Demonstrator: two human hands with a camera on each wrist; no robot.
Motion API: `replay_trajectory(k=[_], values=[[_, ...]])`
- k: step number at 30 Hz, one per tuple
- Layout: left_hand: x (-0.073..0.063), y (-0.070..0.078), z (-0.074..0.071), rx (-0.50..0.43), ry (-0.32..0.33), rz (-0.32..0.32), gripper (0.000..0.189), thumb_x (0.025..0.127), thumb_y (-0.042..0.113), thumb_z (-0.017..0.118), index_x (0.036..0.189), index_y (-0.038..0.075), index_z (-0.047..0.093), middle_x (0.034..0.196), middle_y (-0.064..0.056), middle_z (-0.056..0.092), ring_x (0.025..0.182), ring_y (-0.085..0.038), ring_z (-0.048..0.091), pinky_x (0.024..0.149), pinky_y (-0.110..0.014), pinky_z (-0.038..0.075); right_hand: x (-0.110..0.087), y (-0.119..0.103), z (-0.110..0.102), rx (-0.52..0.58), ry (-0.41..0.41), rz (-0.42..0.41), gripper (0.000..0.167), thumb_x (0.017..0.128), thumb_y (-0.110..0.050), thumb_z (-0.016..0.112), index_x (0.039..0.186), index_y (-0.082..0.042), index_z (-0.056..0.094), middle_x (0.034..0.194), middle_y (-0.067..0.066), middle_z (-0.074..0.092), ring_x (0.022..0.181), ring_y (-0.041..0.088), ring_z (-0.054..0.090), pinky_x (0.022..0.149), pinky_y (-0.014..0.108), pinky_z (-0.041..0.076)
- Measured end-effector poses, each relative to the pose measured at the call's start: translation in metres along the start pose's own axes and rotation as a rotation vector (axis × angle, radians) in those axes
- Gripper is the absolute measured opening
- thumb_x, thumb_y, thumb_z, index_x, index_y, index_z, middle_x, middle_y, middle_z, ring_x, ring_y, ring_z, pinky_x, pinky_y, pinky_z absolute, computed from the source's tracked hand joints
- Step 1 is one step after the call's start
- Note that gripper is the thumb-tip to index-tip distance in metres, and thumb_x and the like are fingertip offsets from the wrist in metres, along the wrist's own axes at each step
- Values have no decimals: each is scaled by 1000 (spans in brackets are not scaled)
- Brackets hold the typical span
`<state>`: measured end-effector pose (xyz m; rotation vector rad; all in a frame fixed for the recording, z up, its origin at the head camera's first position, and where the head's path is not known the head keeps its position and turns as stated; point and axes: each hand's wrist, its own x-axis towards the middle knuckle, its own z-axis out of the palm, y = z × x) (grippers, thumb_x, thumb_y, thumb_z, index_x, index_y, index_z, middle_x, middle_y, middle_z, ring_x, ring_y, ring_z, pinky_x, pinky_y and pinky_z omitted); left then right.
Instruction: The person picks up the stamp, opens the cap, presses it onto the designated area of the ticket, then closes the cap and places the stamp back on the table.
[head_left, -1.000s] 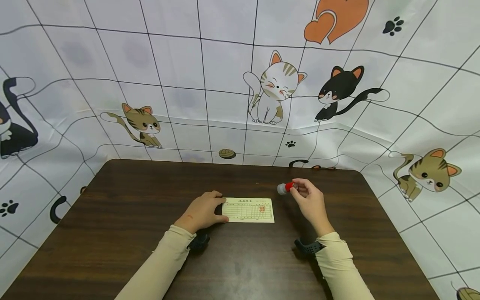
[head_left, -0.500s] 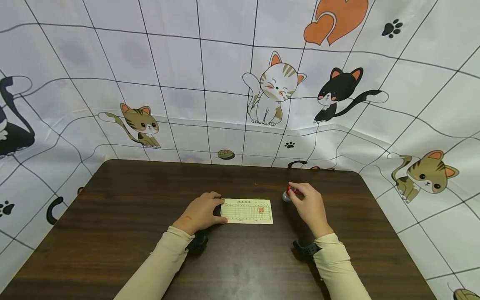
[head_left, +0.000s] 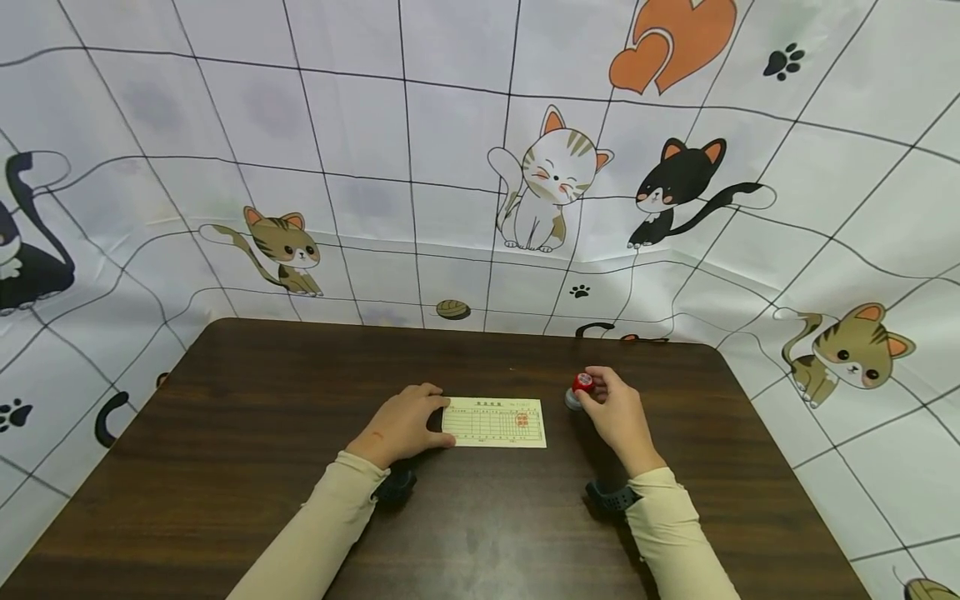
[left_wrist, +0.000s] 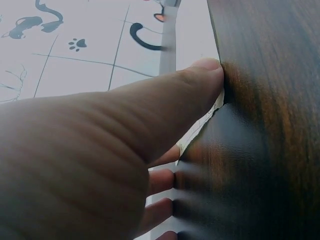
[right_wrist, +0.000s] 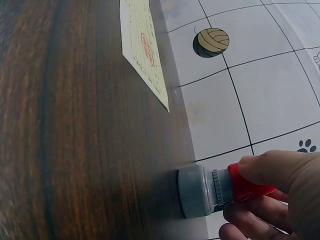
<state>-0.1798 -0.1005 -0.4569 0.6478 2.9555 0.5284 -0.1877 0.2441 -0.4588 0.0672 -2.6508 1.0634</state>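
In the head view, a yellow printed slip pad (head_left: 491, 422) lies on the table with a red stamp mark near its right side. My left hand (head_left: 401, 425) rests at its left end, thumb (left_wrist: 197, 82) pressing on the near corner and the other fingers by the far corner. To the right of the pad, my right hand (head_left: 621, 408) pinches the red handle of a hand stamp (head_left: 582, 382) between thumb and fingers. The stamp stands upright, its grey capped end (right_wrist: 195, 191) down at the tabletop in the right wrist view.
The dark wooden table (head_left: 225, 467) has rounded far corners. A white curtain (head_left: 360, 200) printed with cats, paws and grid lines hangs behind it and along both sides. A dark band (head_left: 615, 497) sits on the right wrist.
My right hand has turned the stamp from lying sideways, grey end to the left, to upright with the grey end down. My left hand stays on the pad.
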Motion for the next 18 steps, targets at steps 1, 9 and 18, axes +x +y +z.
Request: replay_trajectory(k=[1,9,18], values=[[1,-1,0,-3,-2,2,69,85,49,84,139,10,66,147,-14,56,134,-36,53,108,-53,48,0,0,0,5,-2,1,43,93,-9,78,131,2,62,116,23,71,102,36,70,93,51,58],[6,-15,-8,-111,-31,-34,83,90,49,79,154,8,49,155,-15,50,143,-35,47,114,-54,42,2,-1,-4,58,-44,17,51,94,-11,77,137,4,56,129,24,66,116,39,67,100,51,55],[0,-41,-25,-143,191,-130,74,98,44,71,155,4,45,155,-24,47,141,-45,46,110,-63,43,-2,14,-15,-92,-18,-48,47,97,-11,71,139,5,56,134,25,60,120,42,61,101,57,51]])
